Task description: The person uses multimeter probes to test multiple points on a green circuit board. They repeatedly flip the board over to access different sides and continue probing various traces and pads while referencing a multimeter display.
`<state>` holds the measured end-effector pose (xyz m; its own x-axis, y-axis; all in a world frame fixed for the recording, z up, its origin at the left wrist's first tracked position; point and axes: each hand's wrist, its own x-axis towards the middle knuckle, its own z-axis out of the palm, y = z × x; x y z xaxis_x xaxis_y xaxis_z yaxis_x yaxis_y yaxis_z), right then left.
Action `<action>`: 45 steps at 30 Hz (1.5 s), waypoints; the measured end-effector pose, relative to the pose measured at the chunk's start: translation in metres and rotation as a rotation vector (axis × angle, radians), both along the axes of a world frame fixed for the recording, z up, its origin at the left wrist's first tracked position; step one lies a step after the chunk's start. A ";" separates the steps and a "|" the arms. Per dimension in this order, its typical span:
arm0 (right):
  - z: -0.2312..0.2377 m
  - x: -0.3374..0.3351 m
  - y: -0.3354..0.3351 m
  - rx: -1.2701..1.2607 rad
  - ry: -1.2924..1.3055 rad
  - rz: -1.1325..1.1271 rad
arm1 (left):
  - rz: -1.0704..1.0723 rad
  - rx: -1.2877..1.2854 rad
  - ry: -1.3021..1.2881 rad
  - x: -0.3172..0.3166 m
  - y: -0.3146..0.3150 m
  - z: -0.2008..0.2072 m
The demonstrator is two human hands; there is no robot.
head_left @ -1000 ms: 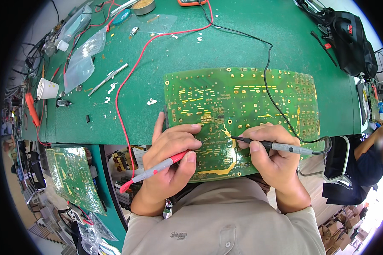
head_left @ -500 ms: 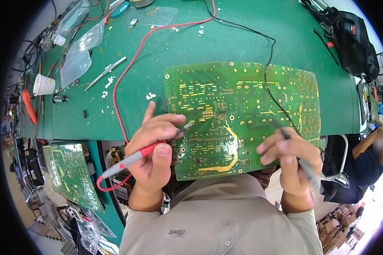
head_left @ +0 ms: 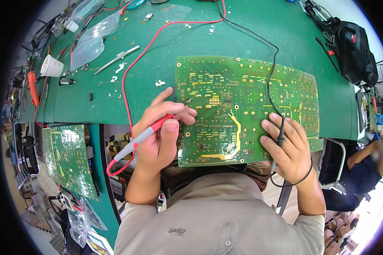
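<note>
Head view: circuit board [head_left: 255, 95] laid on counter [head_left: 225, 40], two o'clock of centre, near edge overhung. Red probe [head_left: 144, 136] pinched by left grip [head_left: 157, 131] at board's nine o'clock. Black probe [head_left: 281, 135] held in right grip [head_left: 292, 155], four o'clock. Silver rod [head_left: 117, 60] seen at board's ten o'clock.
</note>
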<state>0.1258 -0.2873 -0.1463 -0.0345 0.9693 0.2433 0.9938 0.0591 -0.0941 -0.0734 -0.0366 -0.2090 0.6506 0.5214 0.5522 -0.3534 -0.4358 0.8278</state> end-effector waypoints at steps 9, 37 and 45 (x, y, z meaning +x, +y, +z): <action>0.039 0.016 0.007 0.033 -0.030 0.079 | 0.014 -0.032 -0.174 -0.002 0.006 0.002; 0.105 0.129 0.146 0.384 0.172 -0.111 | 0.347 -0.036 -0.037 0.076 0.062 0.033; 0.108 0.143 0.160 0.337 0.110 -0.082 | 0.348 0.027 0.141 0.085 0.069 0.022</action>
